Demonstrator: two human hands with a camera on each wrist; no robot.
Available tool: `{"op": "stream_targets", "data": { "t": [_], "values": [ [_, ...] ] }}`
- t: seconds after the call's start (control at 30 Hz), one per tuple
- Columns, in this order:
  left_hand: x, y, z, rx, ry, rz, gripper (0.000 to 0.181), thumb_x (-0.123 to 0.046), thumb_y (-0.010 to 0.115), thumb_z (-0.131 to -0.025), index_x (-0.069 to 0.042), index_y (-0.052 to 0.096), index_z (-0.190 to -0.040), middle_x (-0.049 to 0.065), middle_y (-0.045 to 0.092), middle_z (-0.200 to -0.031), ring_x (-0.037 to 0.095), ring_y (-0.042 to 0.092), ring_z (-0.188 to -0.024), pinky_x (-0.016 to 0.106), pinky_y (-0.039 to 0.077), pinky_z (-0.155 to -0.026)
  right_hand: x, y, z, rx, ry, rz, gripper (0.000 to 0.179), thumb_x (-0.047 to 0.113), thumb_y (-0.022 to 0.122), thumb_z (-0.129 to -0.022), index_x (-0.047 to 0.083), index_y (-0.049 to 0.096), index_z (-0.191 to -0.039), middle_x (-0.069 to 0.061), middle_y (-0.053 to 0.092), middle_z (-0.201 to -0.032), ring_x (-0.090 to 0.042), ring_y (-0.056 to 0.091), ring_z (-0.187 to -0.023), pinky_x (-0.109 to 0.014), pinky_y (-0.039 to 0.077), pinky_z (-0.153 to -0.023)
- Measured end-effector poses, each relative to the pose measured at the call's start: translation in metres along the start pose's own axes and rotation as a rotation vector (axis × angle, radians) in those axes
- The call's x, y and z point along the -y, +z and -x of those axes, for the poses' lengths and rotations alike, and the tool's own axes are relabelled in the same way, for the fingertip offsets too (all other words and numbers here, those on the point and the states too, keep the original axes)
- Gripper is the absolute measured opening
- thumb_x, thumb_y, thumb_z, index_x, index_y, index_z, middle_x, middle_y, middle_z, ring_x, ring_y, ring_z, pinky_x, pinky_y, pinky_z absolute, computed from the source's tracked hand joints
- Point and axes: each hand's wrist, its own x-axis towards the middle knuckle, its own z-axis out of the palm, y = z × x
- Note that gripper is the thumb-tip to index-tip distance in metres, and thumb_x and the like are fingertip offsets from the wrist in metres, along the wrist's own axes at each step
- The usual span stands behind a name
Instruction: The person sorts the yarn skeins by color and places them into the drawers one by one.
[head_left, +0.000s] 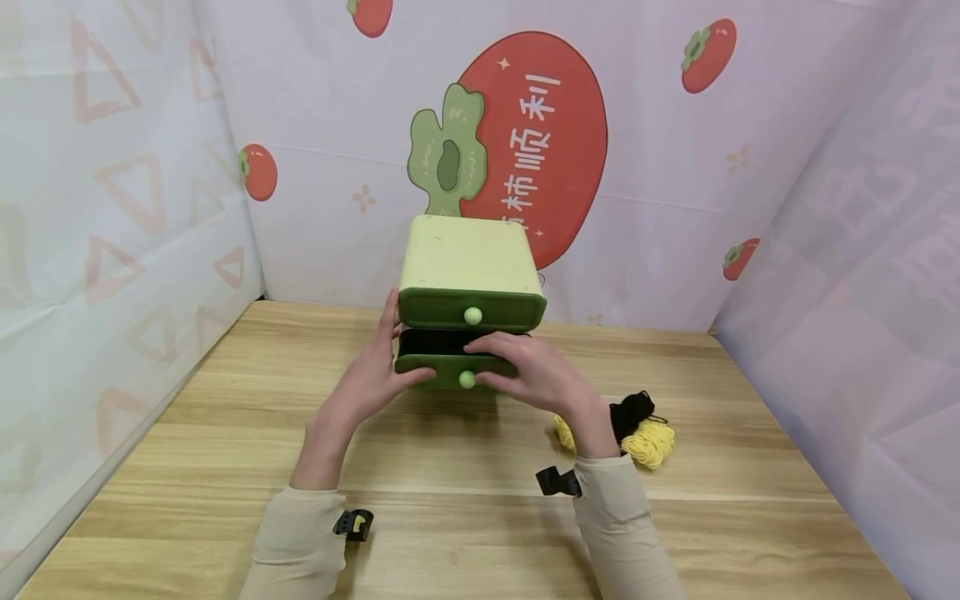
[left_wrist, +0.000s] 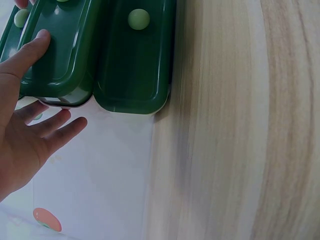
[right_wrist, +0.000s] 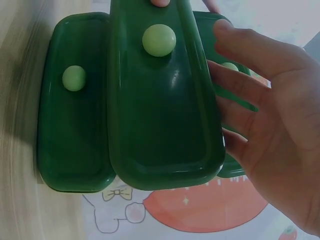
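A small cream cabinet (head_left: 468,250) with green drawer fronts stands at the back of the table. Its middle drawer (right_wrist: 165,115) is pulled out and looks black inside. My left hand (head_left: 367,375) is at the drawer's left end: the thumb lies on the green front, and the fingers spread straight along the side. My right hand (head_left: 536,371) is over the drawer's right part. Its fingers reach behind the front's top edge, and its thumb is near the pale round knob (head_left: 467,379). The right fingertips are hidden inside, so I cannot tell whether they hold something.
Below the pulled-out drawer is another drawer (left_wrist: 132,65) with its own knob. A yellow yarn bundle (head_left: 649,443) and a black yarn bundle (head_left: 632,413) lie on the wooden table (head_left: 450,517), right of my right forearm. Printed cloth walls stand behind and on both sides.
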Motion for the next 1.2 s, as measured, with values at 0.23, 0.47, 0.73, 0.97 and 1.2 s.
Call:
{"op": "stream_targets", "data": {
  "t": [0.23,0.47,0.73,0.97,1.2],
  "values": [
    [-0.001,-0.001,0.000,0.006,0.000,-0.003,0.124,-0.041,0.080,-0.083,-0.040,-0.022,-0.155,0.012,0.031,-0.161,0.035,0.040,-0.143,0.061,0.042,-0.104,0.000,-0.001,0.001,-0.009,-0.021,-0.023,0.037,0.026,0.071,-0.094,0.015,0.064,-0.129,0.002,0.063,-0.129,-0.013,0.060,-0.121,-0.035,0.050,-0.102],
    [-0.003,-0.001,0.000,0.012,-0.031,-0.007,0.125,-0.041,0.080,-0.084,-0.046,-0.025,-0.151,0.010,0.029,-0.162,0.034,0.038,-0.144,0.062,0.042,-0.104,-0.002,-0.005,0.004,-0.067,-0.044,-0.069,0.038,0.022,0.072,-0.092,0.011,0.065,-0.127,-0.001,0.063,-0.127,-0.016,0.061,-0.118,-0.036,0.051,-0.100],
    [-0.004,-0.002,0.001,0.014,-0.036,0.002,0.125,-0.042,0.080,-0.083,-0.048,-0.025,-0.150,0.009,0.029,-0.162,0.033,0.038,-0.145,0.062,0.042,-0.104,-0.008,-0.012,0.009,-0.116,-0.059,-0.084,0.033,0.017,0.073,-0.092,0.008,0.067,-0.123,-0.003,0.066,-0.119,-0.014,0.065,-0.105,-0.034,0.055,-0.089],
    [-0.002,-0.001,0.000,0.015,-0.041,-0.003,0.125,-0.044,0.079,-0.083,-0.048,-0.026,-0.150,0.009,0.029,-0.162,0.034,0.037,-0.145,0.062,0.042,-0.104,-0.013,-0.017,0.013,-0.109,-0.029,-0.093,0.032,0.015,0.072,-0.092,0.006,0.068,-0.122,-0.006,0.068,-0.116,-0.018,0.065,-0.101,-0.036,0.054,-0.084],
    [-0.003,-0.001,0.000,0.018,-0.042,-0.004,0.126,-0.043,0.080,-0.083,-0.048,-0.026,-0.150,0.010,0.029,-0.162,0.033,0.036,-0.146,0.062,0.041,-0.105,-0.017,-0.022,0.019,-0.113,0.035,-0.101,0.031,0.014,0.073,-0.091,0.007,0.069,-0.121,-0.005,0.070,-0.119,-0.019,0.065,-0.112,-0.038,0.053,-0.095]
  ]
}}
